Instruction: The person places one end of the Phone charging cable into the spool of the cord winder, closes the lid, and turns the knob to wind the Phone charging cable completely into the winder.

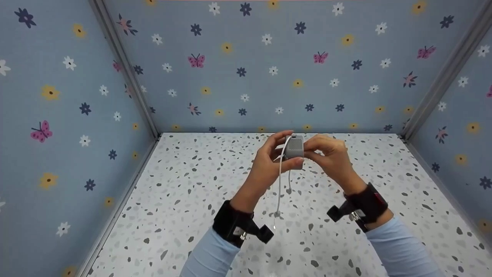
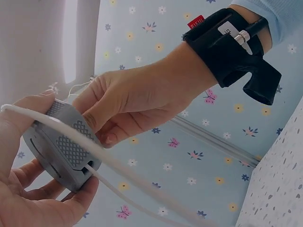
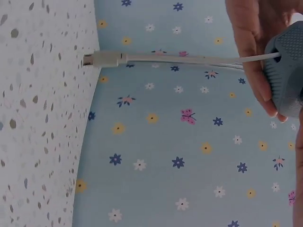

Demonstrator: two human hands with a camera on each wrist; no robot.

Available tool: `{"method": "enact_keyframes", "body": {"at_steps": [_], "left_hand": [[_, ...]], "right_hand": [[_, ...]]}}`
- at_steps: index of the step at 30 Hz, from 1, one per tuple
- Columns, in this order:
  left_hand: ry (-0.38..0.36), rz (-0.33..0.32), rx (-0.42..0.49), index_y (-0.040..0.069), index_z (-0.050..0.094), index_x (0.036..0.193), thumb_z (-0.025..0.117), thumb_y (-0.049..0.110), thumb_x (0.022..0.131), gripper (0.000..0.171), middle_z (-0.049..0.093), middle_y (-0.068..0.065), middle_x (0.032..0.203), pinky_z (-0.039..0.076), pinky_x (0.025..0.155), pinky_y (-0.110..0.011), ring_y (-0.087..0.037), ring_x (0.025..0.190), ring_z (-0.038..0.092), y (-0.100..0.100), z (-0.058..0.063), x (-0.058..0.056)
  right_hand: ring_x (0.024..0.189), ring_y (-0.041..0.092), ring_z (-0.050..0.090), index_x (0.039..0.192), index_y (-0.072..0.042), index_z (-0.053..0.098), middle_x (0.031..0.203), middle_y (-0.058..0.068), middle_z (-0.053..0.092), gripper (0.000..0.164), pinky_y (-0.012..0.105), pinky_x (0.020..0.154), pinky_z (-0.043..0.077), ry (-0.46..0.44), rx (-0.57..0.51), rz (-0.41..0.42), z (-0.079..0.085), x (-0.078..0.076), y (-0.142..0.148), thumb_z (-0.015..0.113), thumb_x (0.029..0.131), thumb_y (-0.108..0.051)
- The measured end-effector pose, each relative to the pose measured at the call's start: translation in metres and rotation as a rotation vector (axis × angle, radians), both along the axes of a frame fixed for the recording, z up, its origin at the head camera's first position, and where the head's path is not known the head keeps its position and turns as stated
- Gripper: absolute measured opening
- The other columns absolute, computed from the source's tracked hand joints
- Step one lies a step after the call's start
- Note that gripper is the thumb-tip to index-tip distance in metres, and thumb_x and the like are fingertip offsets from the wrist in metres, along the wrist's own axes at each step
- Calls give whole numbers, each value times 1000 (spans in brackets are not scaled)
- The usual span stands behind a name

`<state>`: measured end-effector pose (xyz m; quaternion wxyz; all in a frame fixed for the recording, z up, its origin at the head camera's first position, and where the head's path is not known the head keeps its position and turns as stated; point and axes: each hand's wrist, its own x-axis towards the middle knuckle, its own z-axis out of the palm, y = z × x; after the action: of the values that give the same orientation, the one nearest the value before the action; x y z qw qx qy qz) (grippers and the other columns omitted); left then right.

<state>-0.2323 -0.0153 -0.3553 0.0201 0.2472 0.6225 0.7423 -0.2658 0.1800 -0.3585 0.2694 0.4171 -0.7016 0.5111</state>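
Observation:
A small grey cable winder (image 1: 295, 144) with textured panels is held up over the table. My left hand (image 1: 265, 161) grips it, fingers along the far edge and thumb on the near edge. My right hand (image 1: 331, 154) pinches at its right side with curled fingers; the exact spot under the fingertips is hidden. A white cable (image 3: 180, 59) comes out of a slot in the winder and hangs down. Its micro-USB plug (image 3: 103, 59) dangles in the right wrist view. Another cable end (image 1: 289, 190) hangs beside it in the head view.
The white speckled tabletop (image 1: 184, 215) lies below both hands. Blue flower-patterned panels (image 1: 246, 84) stand at the back and both sides, with grey metal posts (image 1: 127, 69) at the corners. Each wrist wears a black camera strap (image 1: 234, 223).

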Motion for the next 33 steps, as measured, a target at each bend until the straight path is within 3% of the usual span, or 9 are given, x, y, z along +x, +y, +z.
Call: {"method": "enact_keyframes", "body": {"at_steps": [4,7,10,13,20,23,26,29,33], "left_hand": [[-4,10,9,19,46,141,75,11,85,64,48,-9,138,56,84,-34,-22,113,58,0,-2,-1],[-19,12,20,18,46,141,74,11,85,63,49,-10,137,56,85,-35,-22,113,58,0,-3,-1],[-34,10,30,18,46,141,74,10,86,63,48,-11,137,56,86,-36,-22,114,58,-1,-3,-2],[-37,7,31,18,45,142,73,10,86,63,48,-11,138,56,86,-36,-23,115,58,-2,-3,-2],[-46,10,32,19,45,142,72,11,87,62,48,-9,138,55,88,-35,-22,119,57,-3,-2,-1],[-40,1,40,18,45,142,73,10,86,63,48,-10,137,55,88,-35,-23,118,57,-3,-1,0],[-26,-11,28,18,44,142,73,9,86,63,48,-10,138,55,87,-35,-23,117,57,-2,-1,0],[-15,-22,10,18,45,142,73,10,86,63,47,-9,140,54,87,-35,-23,116,57,-2,-1,1],[-1,-26,-7,18,46,142,74,9,86,63,48,-8,140,55,86,-35,-22,112,58,-1,-2,1]], "right_hand": [[60,8,54,89,14,57,73,0,64,12,18,54,45,-380,-108,90,2,8,-5,67,85,9],[57,12,50,91,10,51,71,2,61,13,20,52,43,-588,-205,108,6,15,-11,64,87,9],[57,13,50,90,2,54,72,5,61,11,23,53,42,-700,-280,95,8,21,-16,62,87,9],[57,13,50,91,-3,61,73,5,64,11,23,54,43,-687,-292,64,8,25,-19,63,88,7],[63,6,53,97,9,66,85,-5,69,10,16,55,45,-369,-148,85,-4,16,-12,61,88,10],[68,4,57,94,8,70,89,-8,70,17,14,61,48,-149,-94,66,-10,9,-7,62,82,18],[76,7,63,87,3,74,86,-1,72,16,16,72,51,109,-73,-5,-13,3,-6,69,78,15],[79,17,63,82,0,75,82,10,70,5,20,78,50,360,-77,-69,-15,-2,-7,71,82,3],[73,27,58,74,3,73,81,15,66,17,23,76,49,638,-96,-138,-15,-6,-9,69,88,-6]]}}
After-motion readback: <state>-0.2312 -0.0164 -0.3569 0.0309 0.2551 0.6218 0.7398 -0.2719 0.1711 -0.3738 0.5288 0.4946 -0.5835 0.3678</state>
